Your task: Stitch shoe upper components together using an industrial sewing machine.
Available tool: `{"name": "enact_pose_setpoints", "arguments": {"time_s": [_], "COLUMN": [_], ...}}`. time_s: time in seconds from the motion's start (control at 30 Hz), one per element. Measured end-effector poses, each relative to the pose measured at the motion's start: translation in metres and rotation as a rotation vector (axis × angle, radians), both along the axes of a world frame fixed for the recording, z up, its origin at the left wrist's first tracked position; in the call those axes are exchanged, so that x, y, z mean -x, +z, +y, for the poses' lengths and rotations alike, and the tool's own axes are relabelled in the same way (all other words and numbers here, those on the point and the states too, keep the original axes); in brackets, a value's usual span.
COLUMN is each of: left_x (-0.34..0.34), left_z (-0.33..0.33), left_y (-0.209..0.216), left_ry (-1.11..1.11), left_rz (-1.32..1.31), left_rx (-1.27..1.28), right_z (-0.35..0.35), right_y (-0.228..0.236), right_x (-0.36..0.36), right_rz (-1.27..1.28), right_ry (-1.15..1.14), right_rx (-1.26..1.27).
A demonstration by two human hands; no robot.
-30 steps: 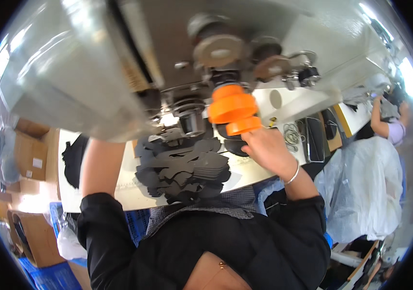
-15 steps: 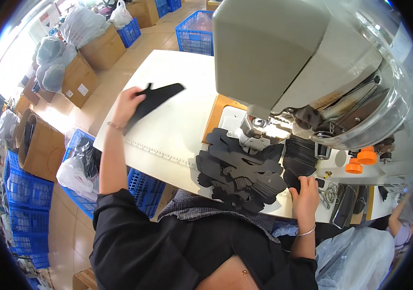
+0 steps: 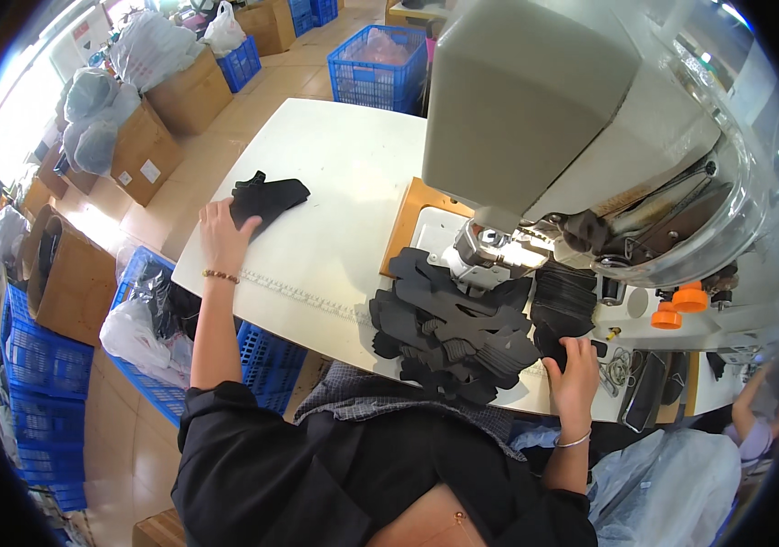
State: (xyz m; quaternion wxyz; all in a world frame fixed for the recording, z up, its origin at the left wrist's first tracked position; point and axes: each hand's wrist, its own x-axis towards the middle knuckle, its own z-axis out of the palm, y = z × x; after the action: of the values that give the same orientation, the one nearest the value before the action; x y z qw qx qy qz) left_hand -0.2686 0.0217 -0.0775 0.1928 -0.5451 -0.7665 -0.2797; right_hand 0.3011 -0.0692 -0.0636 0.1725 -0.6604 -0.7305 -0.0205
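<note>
My left hand (image 3: 221,235) rests at the left edge of the white table, fingers apart, thumb and fingertips touching a black cut fabric piece (image 3: 271,199) that lies there. A smaller dark bit sticks up at that piece's far end. At the table's front right, my right hand (image 3: 575,376) is closed on another black fabric piece (image 3: 548,341), whose end pokes out past the fingers. Between the hands, a heaped pile of dark grey-black cut pieces (image 3: 448,319) lies in front of the sewing machine (image 3: 535,109). A neat dark stack (image 3: 564,296) stands beside the pile.
A measuring tape strip (image 3: 303,294) runs along the white table (image 3: 344,150). Below its left edge is a blue crate (image 3: 266,365) with plastic bags. Orange knobs (image 3: 688,296) and a coiled cord (image 3: 620,369) are at the right. Cardboard boxes (image 3: 145,153) stand along the left.
My left hand has moved slightly left and down, its fingers spreading as the black piece came to lie on the table. The right hand stays nearly in place.
</note>
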Motion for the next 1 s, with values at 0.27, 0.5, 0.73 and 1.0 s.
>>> {"name": "enact_pose_setpoints", "arguments": {"time_s": [0.27,0.5,0.73,1.0], "left_x": [0.011,0.033,0.039,-0.007], "left_z": [-0.022,-0.005,0.021,0.033], "left_y": [0.002,-0.017,-0.027,-0.013], "left_ry": [-0.036,-0.151,-0.322,-0.211], "left_rz": [-0.076,0.057,-0.148,-0.031], "left_rx": [0.323,0.271,0.303,0.325], "right_z": [0.0,-0.001,-0.003,-0.001], "right_y": [0.001,0.0,-0.002,-0.005], "right_x": [0.0,-0.001,-0.003,-0.002], "right_rz": [0.029,0.032,0.018,-0.005], "right_ry": [-0.012,-0.011,-0.017,-0.033], "right_rx": [0.018,0.007,-0.007,0.0]}}
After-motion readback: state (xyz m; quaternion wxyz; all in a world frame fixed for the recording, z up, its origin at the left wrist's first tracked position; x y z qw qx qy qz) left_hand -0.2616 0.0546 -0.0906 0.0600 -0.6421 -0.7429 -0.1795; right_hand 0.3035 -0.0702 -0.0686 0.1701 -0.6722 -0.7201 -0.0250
